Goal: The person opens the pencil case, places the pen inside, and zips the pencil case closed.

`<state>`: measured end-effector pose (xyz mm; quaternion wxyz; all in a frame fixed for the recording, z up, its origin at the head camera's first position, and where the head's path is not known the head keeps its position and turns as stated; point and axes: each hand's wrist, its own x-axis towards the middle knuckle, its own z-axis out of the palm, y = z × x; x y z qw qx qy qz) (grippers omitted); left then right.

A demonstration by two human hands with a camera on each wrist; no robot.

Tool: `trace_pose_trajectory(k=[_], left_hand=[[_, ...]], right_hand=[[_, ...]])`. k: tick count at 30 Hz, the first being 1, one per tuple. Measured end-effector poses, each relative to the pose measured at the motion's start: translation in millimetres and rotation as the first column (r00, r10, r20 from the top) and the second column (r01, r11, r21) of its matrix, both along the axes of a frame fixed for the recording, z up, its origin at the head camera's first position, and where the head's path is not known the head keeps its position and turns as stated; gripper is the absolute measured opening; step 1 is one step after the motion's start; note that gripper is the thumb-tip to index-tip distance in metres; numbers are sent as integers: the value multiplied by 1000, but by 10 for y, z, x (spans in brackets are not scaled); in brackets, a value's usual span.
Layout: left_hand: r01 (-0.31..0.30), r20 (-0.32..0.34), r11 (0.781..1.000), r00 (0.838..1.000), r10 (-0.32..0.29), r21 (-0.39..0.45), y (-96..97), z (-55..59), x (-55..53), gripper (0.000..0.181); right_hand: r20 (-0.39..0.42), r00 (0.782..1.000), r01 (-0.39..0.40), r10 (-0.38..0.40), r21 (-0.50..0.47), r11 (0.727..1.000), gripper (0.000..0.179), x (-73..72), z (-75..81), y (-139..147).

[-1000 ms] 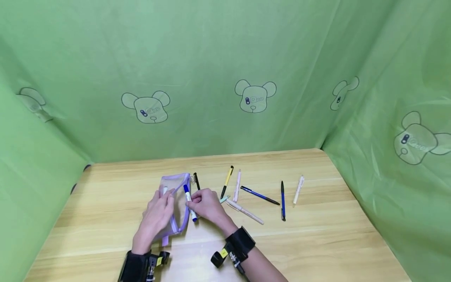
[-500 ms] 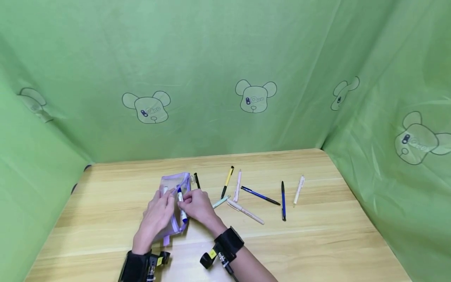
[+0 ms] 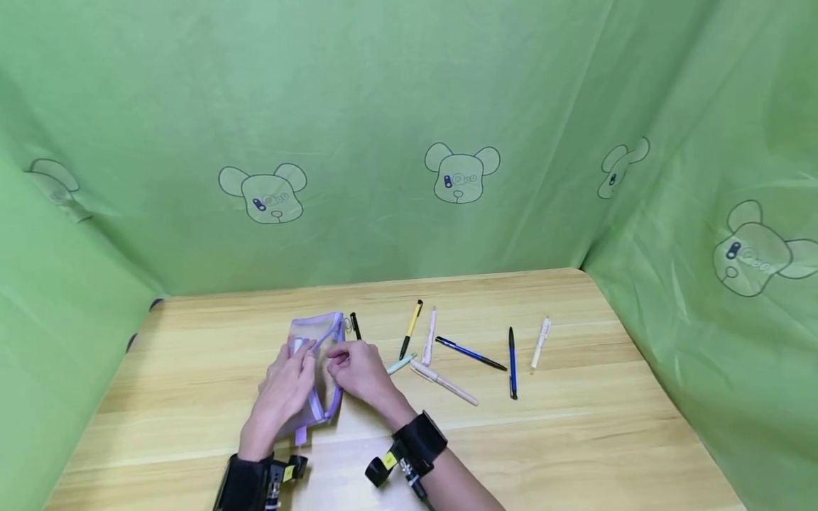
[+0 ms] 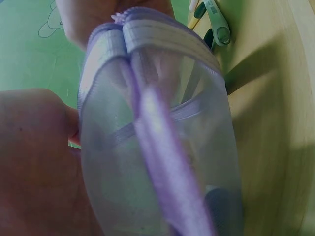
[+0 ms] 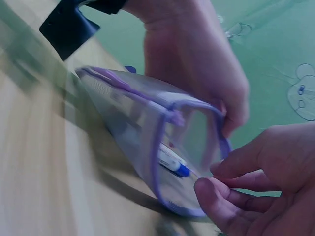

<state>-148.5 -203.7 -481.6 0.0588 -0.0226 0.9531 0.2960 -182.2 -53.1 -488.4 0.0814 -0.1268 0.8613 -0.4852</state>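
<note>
A see-through mesh pencil case [image 3: 316, 327] with purple trim lies at the table's left, its mouth facing right. My left hand [image 3: 285, 387] grips it from the left, fingers at the rim of the mouth. My right hand [image 3: 363, 372] is at the opening, thumb and index finger bent toward each other with a small gap and nothing seen between them. In the right wrist view, a white marker with a blue cap [image 5: 173, 162] lies inside the case, and the right fingertips [image 5: 205, 189] are just outside the rim.
Right of the case lie a black pen [image 3: 356, 326], a yellow-and-black pen [image 3: 411, 330], a lilac pen [image 3: 430, 337], a mint pen [image 3: 401, 364], a pale pink pen [image 3: 445, 384], two blue pens [image 3: 473, 353] and a white pen [image 3: 540, 344]. Green curtains [image 3: 383, 234] border the wooden table [image 3: 575, 440].
My right hand has moved left to the case's mouth and let go of the blue-and-white marker, which is now inside. The left hand keeps its hold on the case.
</note>
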Motion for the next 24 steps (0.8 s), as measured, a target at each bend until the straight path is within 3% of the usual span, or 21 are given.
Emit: trace_pose_trajectory(k=[10, 17, 24], left_hand=[[-3, 5, 1000, 1000, 3, 0, -9, 5, 10, 61], [-6, 17, 1000, 1000, 6, 0, -16, -11, 27, 63], [-12, 18, 1000, 1000, 12, 3, -17, -16, 43, 63]], right_hand=[[-174, 985, 6, 10, 92, 996, 19, 22, 178, 490], [-249, 968, 22, 4, 104, 994, 22, 33, 340, 807], [-353, 930, 138, -99, 86, 987, 19, -33, 441, 1175]])
